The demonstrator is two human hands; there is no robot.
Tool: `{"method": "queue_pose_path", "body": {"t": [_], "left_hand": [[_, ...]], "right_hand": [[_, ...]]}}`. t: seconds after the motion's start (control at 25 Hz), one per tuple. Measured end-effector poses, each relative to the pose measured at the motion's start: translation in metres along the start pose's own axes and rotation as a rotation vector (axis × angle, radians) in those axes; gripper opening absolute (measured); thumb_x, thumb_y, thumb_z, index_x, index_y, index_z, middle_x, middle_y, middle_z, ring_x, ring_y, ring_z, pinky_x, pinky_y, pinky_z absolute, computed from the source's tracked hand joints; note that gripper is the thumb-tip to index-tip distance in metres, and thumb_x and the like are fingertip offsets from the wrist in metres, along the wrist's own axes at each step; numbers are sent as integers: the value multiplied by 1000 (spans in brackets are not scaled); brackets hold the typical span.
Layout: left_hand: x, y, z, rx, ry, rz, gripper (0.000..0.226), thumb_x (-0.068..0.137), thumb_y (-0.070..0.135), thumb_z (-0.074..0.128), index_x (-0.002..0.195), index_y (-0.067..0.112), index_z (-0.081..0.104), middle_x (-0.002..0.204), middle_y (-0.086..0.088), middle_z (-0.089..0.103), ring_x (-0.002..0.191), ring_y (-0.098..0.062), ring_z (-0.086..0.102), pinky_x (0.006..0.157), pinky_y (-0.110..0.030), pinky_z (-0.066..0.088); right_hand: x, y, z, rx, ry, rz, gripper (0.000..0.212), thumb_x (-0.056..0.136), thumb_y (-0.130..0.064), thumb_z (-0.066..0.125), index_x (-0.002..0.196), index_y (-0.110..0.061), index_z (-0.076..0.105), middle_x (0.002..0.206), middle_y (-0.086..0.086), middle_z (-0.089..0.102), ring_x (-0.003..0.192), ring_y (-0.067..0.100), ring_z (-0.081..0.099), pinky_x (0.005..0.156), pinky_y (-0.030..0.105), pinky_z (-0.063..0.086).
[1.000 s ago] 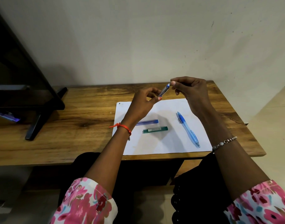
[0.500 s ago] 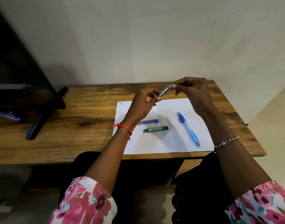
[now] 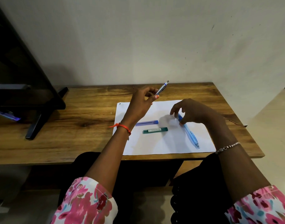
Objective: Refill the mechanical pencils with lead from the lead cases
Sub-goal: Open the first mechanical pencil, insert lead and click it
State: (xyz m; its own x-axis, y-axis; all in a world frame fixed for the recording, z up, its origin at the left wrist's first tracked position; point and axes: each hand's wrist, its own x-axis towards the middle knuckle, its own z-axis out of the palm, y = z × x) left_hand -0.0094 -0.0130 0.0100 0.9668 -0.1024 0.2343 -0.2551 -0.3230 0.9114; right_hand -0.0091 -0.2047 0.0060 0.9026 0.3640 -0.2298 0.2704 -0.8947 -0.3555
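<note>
Down from the top of the silver-and-blue mechanical pencil [image 3: 162,87] comes my right hand [image 3: 191,113], which pinched that end half a second ago and now hangs low over the white sheet [image 3: 162,146]. Its fingers are loosely curled, the thumb tip lying at the upper end of the blue mechanical pencil [image 3: 189,132]; I cannot tell whether I am gripping that pencil or holding anything small between the fingertips. My left hand [image 3: 141,102] stays raised and pinches the silver-and-blue pencil between thumb and fingers near its lower part, so that its pale end points up and away from me, to the right of the hand and above the far edge of the wooden table [image 3: 74,113]. The blue pencil lies flat on the sheet, running from under my right thumb toward me and a little to the right. Below my left wrist, between the two hands, the purple lead case [image 3: 147,122] lies on the sheet, and the green lead case [image 3: 155,130] lies just beside it on my side, both roughly parallel. An orange thread [image 3: 122,126] circles my left wrist and a bracelet [image 3: 227,147] my right. Well off to the left of my left hand a black stand [image 3: 33,94] sits on the table, and beyond both hands rises the wall [image 3: 138,46].
</note>
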Motion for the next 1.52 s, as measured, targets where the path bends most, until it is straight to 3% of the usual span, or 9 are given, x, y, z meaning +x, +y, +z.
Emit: {"method": "queue_pose_path", "body": {"t": [0.16, 0.48, 0.72, 0.84, 1.0, 1.12, 1.36, 1.52], "left_hand": [[1, 1, -1, -4, 10, 5, 18, 86, 4, 60, 102, 2, 64, 88, -3, 59, 77, -7, 53, 78, -43, 55], [2, 0, -1, 2, 13, 3, 18, 85, 5, 61, 103, 3, 64, 89, -4, 60, 83, -14, 54, 83, -48, 53], [2, 0, -1, 9, 13, 11, 17, 85, 6, 61, 102, 4, 64, 88, -3, 60, 81, -13, 54, 82, -48, 54], [3, 0, -1, 8, 10, 7, 17, 85, 6, 61, 102, 4, 64, 87, -2, 60, 80, -11, 54, 82, -48, 54], [3, 0, -1, 11, 5, 8, 17, 85, 6, 61, 102, 4, 64, 83, 3, 59, 75, -4, 53, 80, -46, 55], [3, 0, -1, 17, 2, 14, 17, 85, 6, 61, 101, 4, 65, 83, 3, 59, 74, -2, 53, 80, -45, 54], [3, -1, 0, 19, -1, 18, 16, 85, 6, 61, 101, 5, 65, 84, 2, 59, 75, -3, 53, 80, -45, 54], [3, -1, -1, 16, 0, 15, 17, 86, 7, 61, 102, 5, 64, 85, 2, 59, 75, -2, 53, 81, -45, 55]], "right_hand": [[3, -4, 2, -22, -47, 24, 45, 71, 0, 75, 112, -15, 63, 114, 5, 62, 100, 15, 44, 96, 38, 44], [0, -5, 0, -31, -56, 38, 46, 73, 0, 74, 114, -15, 61, 114, 6, 60, 96, 13, 43, 84, 29, 42], [2, -3, 2, -29, -28, 31, 39, 74, 3, 71, 108, -14, 64, 110, 6, 64, 95, 13, 44, 90, 34, 45], [2, -2, 2, -6, -17, 14, 37, 73, 4, 71, 104, -14, 65, 101, 4, 66, 90, 12, 47, 84, 33, 47], [0, -2, -4, 101, 106, -30, 29, 76, 5, 68, 98, -13, 67, 78, -7, 62, 78, 14, 54, 65, 20, 44], [0, -2, -4, 114, 83, -16, 30, 73, 5, 71, 97, -13, 68, 80, -5, 63, 78, 14, 55, 63, 19, 43], [5, -1, 2, 14, -13, 14, 38, 71, 5, 72, 103, -14, 67, 99, 0, 65, 96, 13, 45, 85, 32, 45], [7, -2, 4, 6, -23, 24, 37, 70, 5, 73, 100, -15, 68, 101, 5, 67, 92, 13, 49, 89, 37, 48]]}}
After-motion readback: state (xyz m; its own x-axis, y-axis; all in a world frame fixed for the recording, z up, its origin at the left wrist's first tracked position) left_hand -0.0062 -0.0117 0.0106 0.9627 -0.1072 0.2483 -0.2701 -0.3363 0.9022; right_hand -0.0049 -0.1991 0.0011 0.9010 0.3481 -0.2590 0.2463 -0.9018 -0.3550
